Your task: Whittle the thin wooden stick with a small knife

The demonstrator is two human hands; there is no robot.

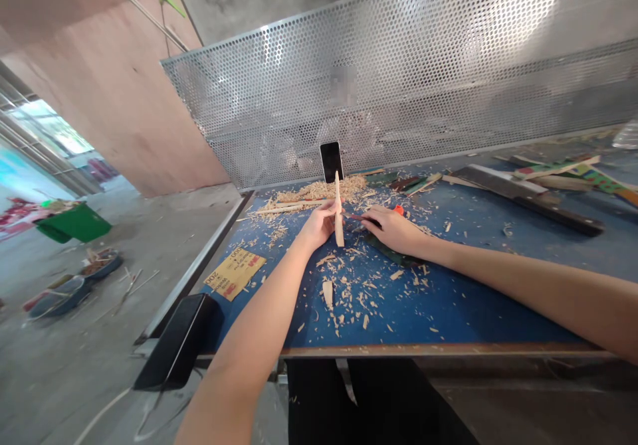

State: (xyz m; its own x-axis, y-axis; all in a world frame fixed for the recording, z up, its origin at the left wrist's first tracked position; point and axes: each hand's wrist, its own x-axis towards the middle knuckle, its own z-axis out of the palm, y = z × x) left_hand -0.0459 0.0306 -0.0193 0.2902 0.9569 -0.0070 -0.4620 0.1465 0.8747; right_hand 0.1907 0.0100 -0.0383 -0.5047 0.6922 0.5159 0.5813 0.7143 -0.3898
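My left hand (319, 224) pinches a thin pale wooden stick (339, 209) and holds it upright on the blue table top (463, 292). My right hand (391, 228) lies just right of the stick, fingers curled over a small tool with an orange-red part (398, 210); a dark strip (393, 254) runs under the wrist. Wood shavings (349, 285) lie scattered round both hands.
A black phone (331, 161) leans upright against the perforated metal screen (423, 86) behind a heap of shavings (319, 191). Wooden strips and a long dark bar (528, 196) lie at the right. A yellow card (234, 272) lies near the left edge; a black pad (174, 345) hangs beside it.
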